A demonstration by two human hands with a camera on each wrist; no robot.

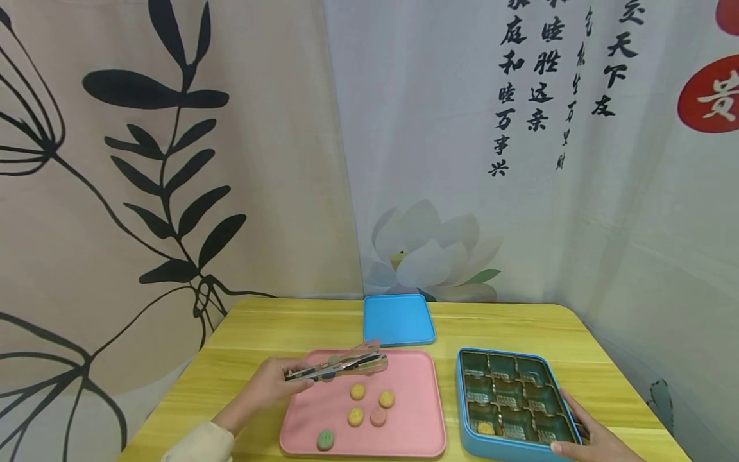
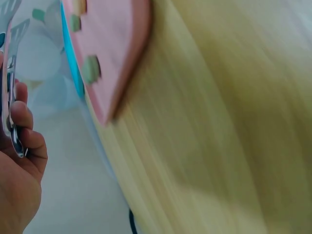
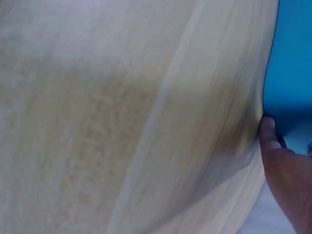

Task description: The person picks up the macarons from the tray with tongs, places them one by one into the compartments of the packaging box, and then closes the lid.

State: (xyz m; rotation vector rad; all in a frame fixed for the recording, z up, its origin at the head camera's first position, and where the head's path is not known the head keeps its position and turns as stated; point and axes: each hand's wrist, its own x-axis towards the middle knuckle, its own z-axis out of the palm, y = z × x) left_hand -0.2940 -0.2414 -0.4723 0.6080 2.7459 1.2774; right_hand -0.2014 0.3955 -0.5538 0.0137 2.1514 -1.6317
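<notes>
My left hand (image 1: pixel 277 378) grips metal tongs (image 1: pixel 323 370) with pinkish clear tips. Held level over the back of the pink tray (image 1: pixel 416 398), the tongs show nothing between their tips. In the left wrist view, the fingers (image 2: pixel 34 141) curl round their handles. On the tray lie yellow macarons (image 1: pixel 355 417), a pink macaron (image 1: pixel 378 417) and a green macaron (image 1: pixel 325 440); another green one is partly hidden behind the tongs. My right hand (image 1: pixel 600 436) holds the right side of a blue box (image 1: pixel 508 447), thumb on its rim. A yellow macaron (image 1: pixel 485 428) sits in its front-left compartment.
A flat blue lid (image 1: pixel 398 319) lies at the table's back edge, behind the tray. The box holds a dark insert (image 1: pixel 510 398) with several compartments. A printed curtain (image 1: pixel 288 160) hangs behind the wooden table (image 1: pixel 242 340).
</notes>
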